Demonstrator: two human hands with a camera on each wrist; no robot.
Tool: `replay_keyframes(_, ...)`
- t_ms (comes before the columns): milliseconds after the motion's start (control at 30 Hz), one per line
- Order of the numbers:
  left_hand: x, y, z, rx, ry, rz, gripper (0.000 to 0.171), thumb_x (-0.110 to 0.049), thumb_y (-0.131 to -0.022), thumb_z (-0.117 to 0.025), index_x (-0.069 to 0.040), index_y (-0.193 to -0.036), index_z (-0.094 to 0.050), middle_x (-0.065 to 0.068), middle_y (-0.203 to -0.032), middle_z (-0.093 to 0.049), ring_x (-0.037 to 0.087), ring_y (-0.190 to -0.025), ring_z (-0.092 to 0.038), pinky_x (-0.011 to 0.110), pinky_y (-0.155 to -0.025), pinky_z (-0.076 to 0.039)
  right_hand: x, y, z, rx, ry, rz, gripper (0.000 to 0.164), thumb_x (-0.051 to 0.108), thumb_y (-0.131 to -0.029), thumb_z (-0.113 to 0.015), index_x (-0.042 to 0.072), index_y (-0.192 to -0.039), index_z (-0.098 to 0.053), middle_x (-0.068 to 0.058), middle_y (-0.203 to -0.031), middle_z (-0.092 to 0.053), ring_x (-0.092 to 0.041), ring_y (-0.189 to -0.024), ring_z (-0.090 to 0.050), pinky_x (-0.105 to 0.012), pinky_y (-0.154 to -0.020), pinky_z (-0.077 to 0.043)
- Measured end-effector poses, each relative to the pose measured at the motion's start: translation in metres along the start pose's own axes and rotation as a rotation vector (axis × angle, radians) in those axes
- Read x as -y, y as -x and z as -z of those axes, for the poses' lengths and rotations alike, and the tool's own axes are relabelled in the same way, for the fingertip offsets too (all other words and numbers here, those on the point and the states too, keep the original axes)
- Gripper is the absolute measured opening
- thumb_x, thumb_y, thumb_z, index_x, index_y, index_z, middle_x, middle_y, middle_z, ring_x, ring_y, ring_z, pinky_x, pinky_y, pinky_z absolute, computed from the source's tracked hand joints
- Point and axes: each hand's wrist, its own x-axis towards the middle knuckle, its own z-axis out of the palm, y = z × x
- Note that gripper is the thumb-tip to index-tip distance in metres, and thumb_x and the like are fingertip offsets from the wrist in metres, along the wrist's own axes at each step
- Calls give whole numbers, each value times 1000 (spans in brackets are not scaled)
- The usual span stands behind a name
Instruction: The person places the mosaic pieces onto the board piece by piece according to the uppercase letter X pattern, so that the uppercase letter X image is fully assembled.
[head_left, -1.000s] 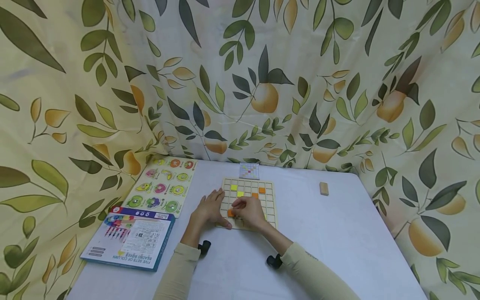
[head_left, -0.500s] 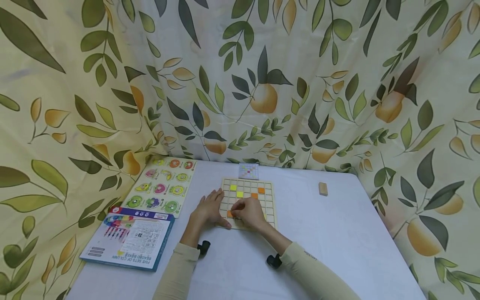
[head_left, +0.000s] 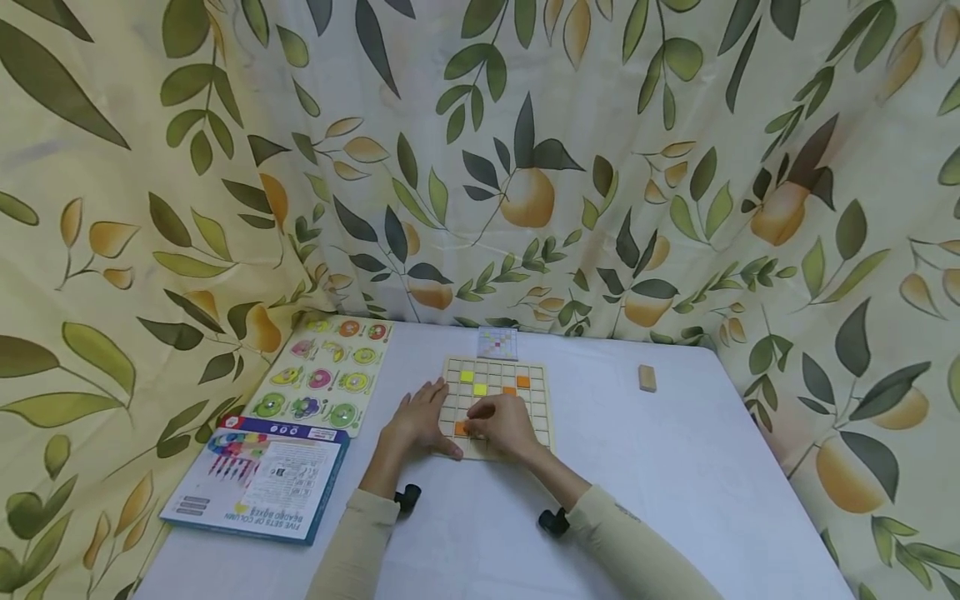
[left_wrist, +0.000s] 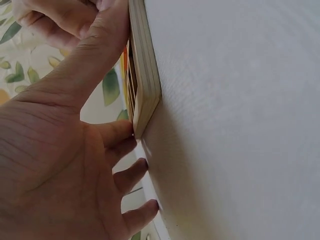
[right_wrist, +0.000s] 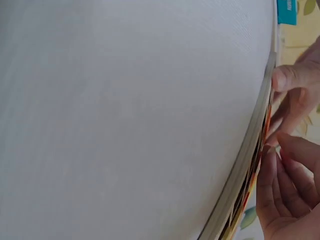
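Right grip (head_left: 504,425) pinching orange tile (head_left: 461,428) over grid board (head_left: 542,398); left grip (head_left: 420,421) lying flat, released, bracing board edge. Risk: tile tilting, jamming crooked, nudging tiles beside grip.

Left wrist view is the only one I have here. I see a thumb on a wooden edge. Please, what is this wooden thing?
Observer: It is a wooden grid board lying flat on the white table; the left hand rests on its left edge.
Operator: Is something inside the grid?
Observer: Yes, yellow tiles and orange tiles sit in some cells near the far side.
Operator: Where is the other hand?
Observer: The right hand is over the near part of the board, fingers curled beside an orange tile.
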Motion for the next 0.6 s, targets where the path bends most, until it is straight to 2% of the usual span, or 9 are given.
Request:
replay_keyframes(267, 1, 8, 7, -14, -31, -14, 130, -60, -68, -93, -6, -166, -25, 11, -174, -19, 32, -160, -14, 58, -128, -14, -6, 1, 17, -68, -52, -58, 5, 17, -89, -85, 15, -92, -83, 9, -86, -77, -7, -78, -72, -31, -76, -60)
replay_keyframes(433, 0, 11, 11, -20, 16, 7, 122, -62, -74, -89, -7, -165, -29, 11, -173, -23, 33, -159, -18, 60, -127, -16, -15, 3, 31, -124, -26, -60, 7, 19, -89, -85, 13, -91, -83, 7, -85, -77, -8, -75, -72, -30, -72, -59)
replay_keyframes(600, 4, 8, 12, -86, 70, 0, 112, -59, -78, -87, -4, -161, -37, 16, -166, -36, 35, -154, -33, 55, -124, -29, -22, 5, 45, -185, 2, -124, 7, 23, -92, -82, 16, -92, -83, 8, -83, -76, -10, -77, -70, -32, -72, -58)
